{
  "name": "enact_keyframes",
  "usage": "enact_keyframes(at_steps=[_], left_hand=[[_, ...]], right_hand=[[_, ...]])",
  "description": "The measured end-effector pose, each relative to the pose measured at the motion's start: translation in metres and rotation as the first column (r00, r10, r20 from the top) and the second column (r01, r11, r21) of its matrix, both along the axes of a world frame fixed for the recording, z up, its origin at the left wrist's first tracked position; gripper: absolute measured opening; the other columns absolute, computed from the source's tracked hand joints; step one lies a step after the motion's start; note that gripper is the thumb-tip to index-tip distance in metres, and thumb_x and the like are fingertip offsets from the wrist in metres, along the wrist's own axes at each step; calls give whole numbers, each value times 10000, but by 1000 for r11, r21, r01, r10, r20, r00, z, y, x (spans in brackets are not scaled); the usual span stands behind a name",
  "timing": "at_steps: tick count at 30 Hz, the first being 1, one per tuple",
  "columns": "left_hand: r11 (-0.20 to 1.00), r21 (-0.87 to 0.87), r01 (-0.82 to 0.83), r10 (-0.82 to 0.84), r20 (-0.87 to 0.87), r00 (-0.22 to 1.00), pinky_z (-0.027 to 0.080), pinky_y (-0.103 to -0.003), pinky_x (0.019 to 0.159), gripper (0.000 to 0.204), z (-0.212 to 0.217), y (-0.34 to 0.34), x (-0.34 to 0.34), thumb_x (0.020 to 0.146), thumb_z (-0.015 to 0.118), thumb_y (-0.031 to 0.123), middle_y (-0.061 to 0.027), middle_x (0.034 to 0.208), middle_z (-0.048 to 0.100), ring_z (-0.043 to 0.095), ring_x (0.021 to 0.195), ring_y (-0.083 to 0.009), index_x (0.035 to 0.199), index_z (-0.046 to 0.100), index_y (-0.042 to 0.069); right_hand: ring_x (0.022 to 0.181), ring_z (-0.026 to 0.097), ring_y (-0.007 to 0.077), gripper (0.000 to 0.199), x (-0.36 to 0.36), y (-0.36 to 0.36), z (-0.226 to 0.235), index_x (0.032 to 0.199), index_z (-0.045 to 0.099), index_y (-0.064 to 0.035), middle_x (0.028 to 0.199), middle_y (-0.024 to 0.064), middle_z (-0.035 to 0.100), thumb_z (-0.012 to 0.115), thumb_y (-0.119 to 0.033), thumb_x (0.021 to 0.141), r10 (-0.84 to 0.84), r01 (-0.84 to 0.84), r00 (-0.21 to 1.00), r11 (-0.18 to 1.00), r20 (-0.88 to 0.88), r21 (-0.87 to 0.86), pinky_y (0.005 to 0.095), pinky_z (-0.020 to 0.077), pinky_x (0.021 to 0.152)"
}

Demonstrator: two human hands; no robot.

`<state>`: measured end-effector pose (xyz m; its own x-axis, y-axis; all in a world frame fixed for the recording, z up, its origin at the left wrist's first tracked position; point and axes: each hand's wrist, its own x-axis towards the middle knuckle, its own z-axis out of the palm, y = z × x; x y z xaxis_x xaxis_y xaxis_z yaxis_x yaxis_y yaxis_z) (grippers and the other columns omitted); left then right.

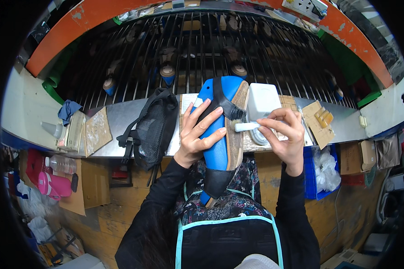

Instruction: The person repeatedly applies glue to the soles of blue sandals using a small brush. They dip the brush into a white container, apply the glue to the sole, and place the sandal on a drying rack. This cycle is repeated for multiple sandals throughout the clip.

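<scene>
The right hand pinches the handle of a small brush between thumb and fingers. The bristles of the brush meet the brown sole of a sandal with black straps. The left hand grasps the blue shoe last on which the sandal is mounted, its fingers spread across the blue surface and up to the front strap.

The sandal is positioned centrally in front of the person, sole toward the right. Its broad front end lies over the workbench; its heel end, fitted with a black heel strap, lies in front of the patterned apron.

A white container stands just beyond the brush, to the right of the sandal. To the left of the sandal, a black mesh bag lies on the workbench and overhangs its near edge. Beyond the workbench, a rack of parallel metal rods carries further shoes on blue-tipped lasts. An orange frame arches over the rack. Below the workbench, a blue crate with clear plastic stands at right; a pink bottle stands at left.
</scene>
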<state>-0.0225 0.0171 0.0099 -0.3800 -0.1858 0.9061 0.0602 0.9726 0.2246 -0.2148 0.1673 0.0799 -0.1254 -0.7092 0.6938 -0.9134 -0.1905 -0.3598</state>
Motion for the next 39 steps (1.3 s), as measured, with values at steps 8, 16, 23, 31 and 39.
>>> enact_keyframes(at_steps=[8, 16, 23, 31, 39], left_hand=[[995, 102, 23, -8, -151, 989, 331, -582, 1044, 350, -4, 2, -6, 763, 730, 189, -115, 1267, 623, 530, 1228, -408, 1085, 614, 262], [997, -12, -70, 68, -113, 991, 314, -589, 1061, 371, -9, -5, -1, 757, 738, 180, -104, 1257, 627, 538, 1216, -404, 1087, 597, 272], [992, -59, -112, 108, -62, 992, 320, -587, 1058, 402, -9, -5, 4, 753, 738, 183, -76, 1254, 630, 547, 1203, -390, 1102, 574, 293], [979, -138, -148, 150, 6, 989, 310, -589, 1060, 361, -7, -10, 7, 774, 714, 211, -38, 1250, 634, 550, 1200, -368, 1090, 571, 313], [982, -134, -136, 140, 19, 990, 310, -582, 1064, 362, -7, -11, 5, 776, 713, 210, -33, 1249, 634, 550, 1202, -366, 1093, 572, 316]], right_hand=[[683, 529, 91, 157, 16, 5, -28, 918, 763, -87, 847, 22, 599, 768, -91, 761, 8, -13, 912, 1000, 410, 10, 263, 375, 633], [678, 517, 79, 146, 41, 16, -37, 933, 755, -43, 871, 36, 572, 751, -54, 787, 40, -52, 812, 999, 583, 3, 209, 394, 532], [668, 497, 124, 173, 51, 5, -35, 922, 763, -106, 840, 10, 582, 775, -109, 750, -159, 178, 905, 984, 394, -11, 290, 312, 734], [768, 518, 125, 235, 56, -6, -36, 955, 755, -123, 846, 3, 588, 797, -133, 725, -325, 333, 943, 931, 74, -151, 317, 264, 755], [797, 528, 108, 285, 56, -11, -40, 982, 755, -161, 862, -5, 580, 813, -143, 704, -442, 398, 892, 867, -95, -300, 314, 247, 754]])
